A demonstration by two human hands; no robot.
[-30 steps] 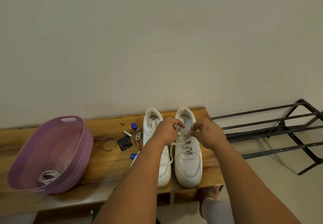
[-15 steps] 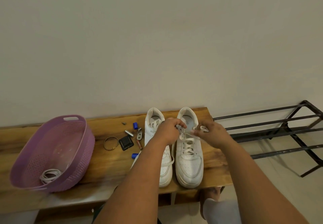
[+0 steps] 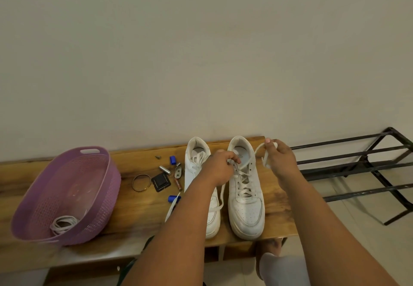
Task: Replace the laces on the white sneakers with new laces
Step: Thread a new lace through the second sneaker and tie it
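Head view: on the bench (image 3: 138, 209), our left hand (image 3: 220, 169) pinches the lace (image 3: 245, 169) at the right sneaker's (image 3: 245, 205) eyelets, steadying it. Our right hand (image 3: 280, 160) pinches the free end, drawing slack outward.

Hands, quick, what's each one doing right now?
Left hand: pinching the white flat lace at the right-side white leather sneaker's upper eyelets.
Right hand: gripping the same lace's pulled-out end.
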